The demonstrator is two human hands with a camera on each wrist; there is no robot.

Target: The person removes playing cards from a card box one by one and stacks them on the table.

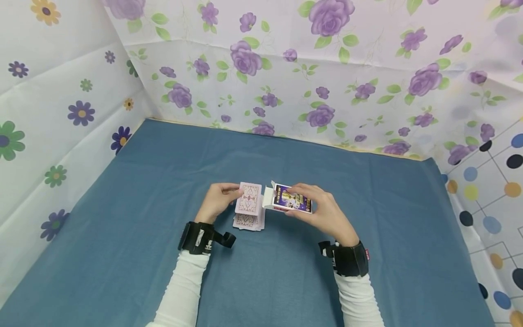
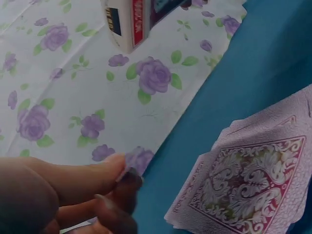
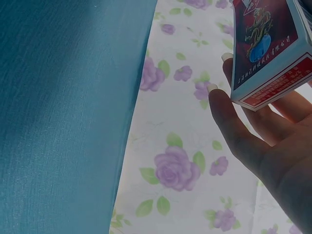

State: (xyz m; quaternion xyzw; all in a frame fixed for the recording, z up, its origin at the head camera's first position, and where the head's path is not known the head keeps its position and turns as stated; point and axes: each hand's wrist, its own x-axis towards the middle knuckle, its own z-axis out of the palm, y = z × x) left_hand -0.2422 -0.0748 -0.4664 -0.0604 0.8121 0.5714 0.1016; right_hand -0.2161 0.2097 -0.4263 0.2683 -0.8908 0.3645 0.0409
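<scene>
My left hand (image 1: 219,198) pinches the left edge of a playing card (image 1: 249,200) with a red patterned back, held over a loose stack of cards (image 1: 247,221) on the cloth. In the left wrist view its thumb and fingertips (image 2: 117,168) come together, with overlapping cards (image 2: 248,180) lying to the right. My right hand (image 1: 323,211) grips a dark, colourfully printed card box (image 1: 292,198) between thumb and fingers. The box lies nearly level, its white end flap (image 1: 268,198) sticking out open towards the cards. The box's red-printed side (image 3: 278,87) shows in the right wrist view.
A blue cloth (image 1: 163,281) covers the table. White curtains with purple roses (image 1: 245,59) stand along the back edge, with flowered and dotted sheets at the sides. Black straps (image 1: 198,237) with loose ends sit on both wrists.
</scene>
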